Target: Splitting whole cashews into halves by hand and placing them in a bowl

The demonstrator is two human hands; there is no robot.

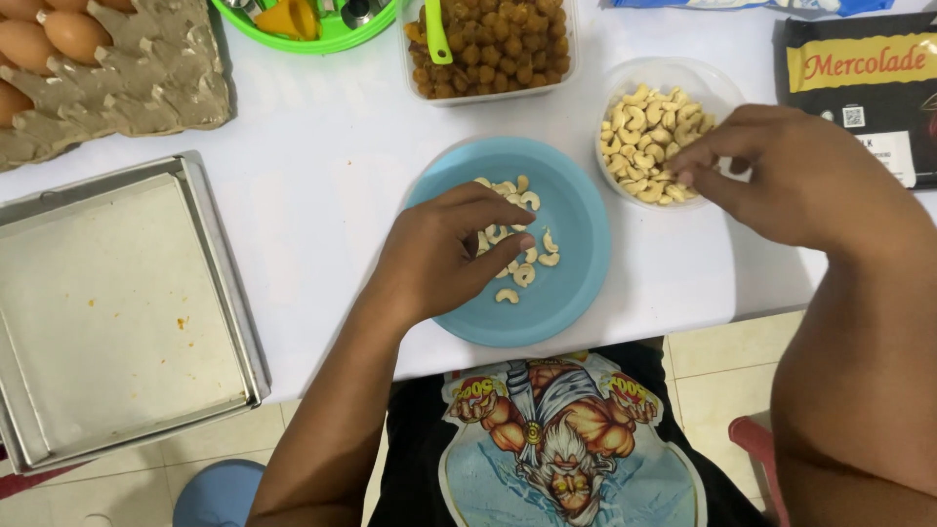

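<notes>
— What sits at the far right of your desk (322, 166)?

— A flat black packet (864, 93) with a yellow band and a white label, its right side cut off by the frame. Beyond it, at the top edge, lies a sliver of blue-and-white wrapper (752, 5).

— Where are your hands?

— Your left hand (439, 254) rests on the blue plate (576, 244), its grip narrow, fingertips pressed on the pale curved cashews (525, 273) scattered there; whether any nut is pinched, you cannot tell. Your right hand (791, 176) hangs over the clear bowl (683, 73) of whole cashews, grip narrow, fingertips touching the heap; a held nut cannot be made out.

— How much room?

— The plate stands near the desk's near edge, just beside the bowl. Open white surface lies between the plate and the steel tray (127, 312), which overhangs the edge at your left.

— And textures?

— Rough grey pulp egg carton (146, 68) with brown eggs top left; a green bowl (322, 34) of tools; a clear tub (493, 44) of knobbly brown balls with a green spoon (436, 34). The tray is dull and lined.
</notes>
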